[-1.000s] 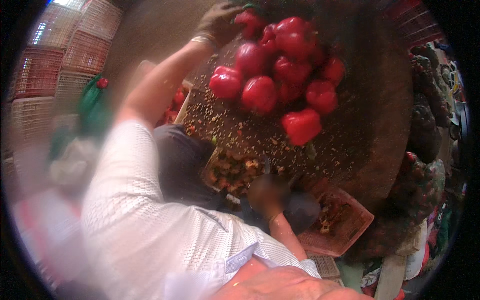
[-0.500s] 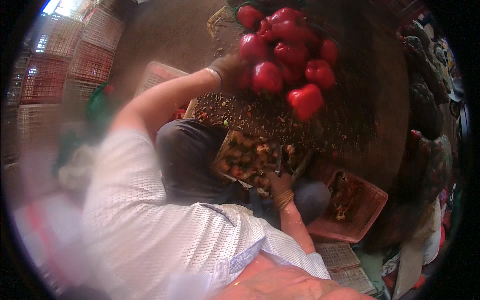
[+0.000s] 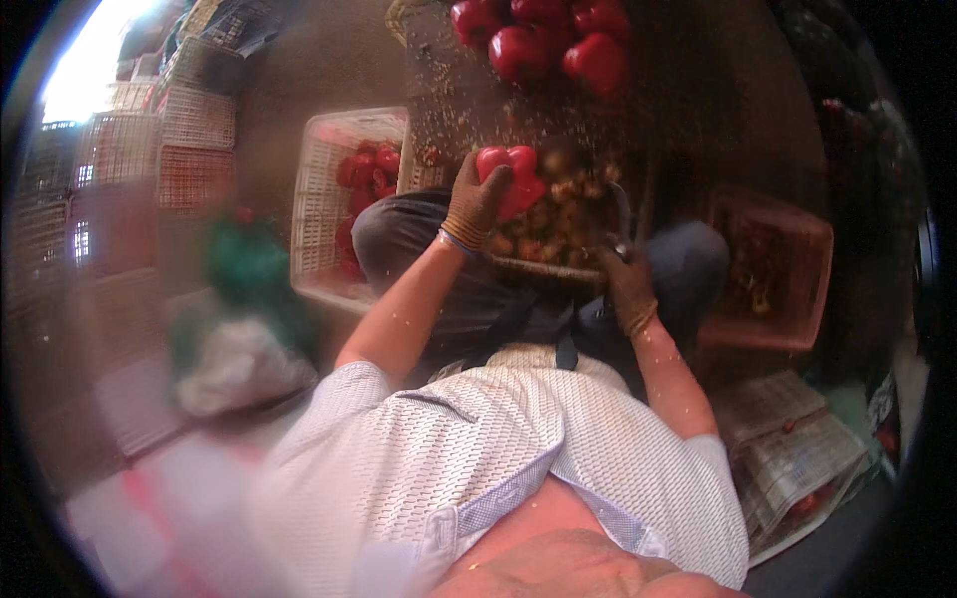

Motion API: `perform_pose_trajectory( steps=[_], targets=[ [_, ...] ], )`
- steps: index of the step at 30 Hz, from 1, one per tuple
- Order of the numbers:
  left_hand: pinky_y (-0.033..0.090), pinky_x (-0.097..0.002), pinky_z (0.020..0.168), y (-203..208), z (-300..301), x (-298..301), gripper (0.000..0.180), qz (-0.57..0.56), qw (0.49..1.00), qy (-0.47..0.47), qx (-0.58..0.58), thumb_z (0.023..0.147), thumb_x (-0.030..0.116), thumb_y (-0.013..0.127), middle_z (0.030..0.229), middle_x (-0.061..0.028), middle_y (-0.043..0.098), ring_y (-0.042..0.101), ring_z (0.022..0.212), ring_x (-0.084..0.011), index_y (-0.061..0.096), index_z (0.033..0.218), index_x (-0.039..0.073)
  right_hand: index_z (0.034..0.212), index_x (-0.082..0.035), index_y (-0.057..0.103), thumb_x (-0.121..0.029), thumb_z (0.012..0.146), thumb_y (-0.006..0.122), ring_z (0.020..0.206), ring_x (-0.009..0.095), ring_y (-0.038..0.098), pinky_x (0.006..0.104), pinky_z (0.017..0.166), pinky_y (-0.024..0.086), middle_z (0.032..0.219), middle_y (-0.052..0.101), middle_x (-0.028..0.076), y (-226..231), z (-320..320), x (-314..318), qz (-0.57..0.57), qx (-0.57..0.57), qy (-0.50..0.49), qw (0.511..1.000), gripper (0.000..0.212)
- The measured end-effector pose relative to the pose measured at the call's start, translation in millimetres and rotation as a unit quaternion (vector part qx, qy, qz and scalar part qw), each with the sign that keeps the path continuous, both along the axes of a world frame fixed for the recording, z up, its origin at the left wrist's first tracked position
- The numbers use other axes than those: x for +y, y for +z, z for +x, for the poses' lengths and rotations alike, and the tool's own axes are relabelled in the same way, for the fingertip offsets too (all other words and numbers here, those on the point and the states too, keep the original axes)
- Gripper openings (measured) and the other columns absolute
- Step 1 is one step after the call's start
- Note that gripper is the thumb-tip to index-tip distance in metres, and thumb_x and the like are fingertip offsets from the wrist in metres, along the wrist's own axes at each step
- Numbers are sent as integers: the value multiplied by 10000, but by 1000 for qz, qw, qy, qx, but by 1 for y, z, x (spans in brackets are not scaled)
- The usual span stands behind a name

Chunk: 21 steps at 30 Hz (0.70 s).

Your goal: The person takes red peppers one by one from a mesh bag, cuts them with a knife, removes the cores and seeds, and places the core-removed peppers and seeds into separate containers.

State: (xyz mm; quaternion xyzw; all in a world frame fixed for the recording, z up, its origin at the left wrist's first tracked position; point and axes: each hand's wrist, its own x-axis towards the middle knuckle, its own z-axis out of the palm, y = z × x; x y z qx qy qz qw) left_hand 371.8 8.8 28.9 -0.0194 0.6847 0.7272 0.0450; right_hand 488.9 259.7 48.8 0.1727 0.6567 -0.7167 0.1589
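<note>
One red pepper [image 3: 516, 181] up over the left side of a low box [image 3: 546, 269] of scraps between the person's knees, gripped in the gloved left hand [image 3: 473, 204], thumb across its near side. Gloved right hand [image 3: 628, 281], off to the box's right, closed round what looks like a knife [image 3: 624, 207], its curved blade pointing away from the body. Farther out: more peppers [image 3: 596, 62] heaped beyond the box, a pale crate [image 3: 305, 204] holding red ones by the left knee, a pinkish crate [image 3: 821, 284] beyond the right.

The left grip [image 3: 475, 207] holds a red pepper [image 3: 516, 181].
</note>
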Motion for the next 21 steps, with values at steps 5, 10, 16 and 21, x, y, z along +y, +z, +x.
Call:
perform_pose_trajectory(
  steps=[5,10,16,21],
  targets=[
    [503,-352,912,34,49,21,762,-115,985,-51,116,737,383,869,1182,-118,562,566,1056,-212,475,1275,13,1256,-11,638,-80,927,617,943,124,632,269,811,517,1045,695,59,19,17,-45,-11,98,59,993,337],
    [491,-414,913,53,55,15,830,-304,909,-105,264,632,270,912,1162,-173,550,576,1038,-323,466,1289,29,1275,-46,637,-74,918,624,906,111,626,273,784,521,1035,702,53,18,22,-54,-6,169,35,985,359],
    [490,-452,907,66,50,23,836,-365,868,-122,314,589,262,932,1167,-196,545,573,1047,-387,486,1263,48,1304,-47,613,-73,895,658,904,121,637,282,775,530,1050,707,73,20,18,-55,15,135,41,990,412],
    [505,-476,879,58,45,22,900,-373,862,-127,320,573,345,930,1152,-200,555,566,1034,-403,459,1275,37,1395,-76,529,-85,887,676,920,142,644,299,790,529,1084,701,92,13,15,-63,37,221,22,974,529]
  ],
)
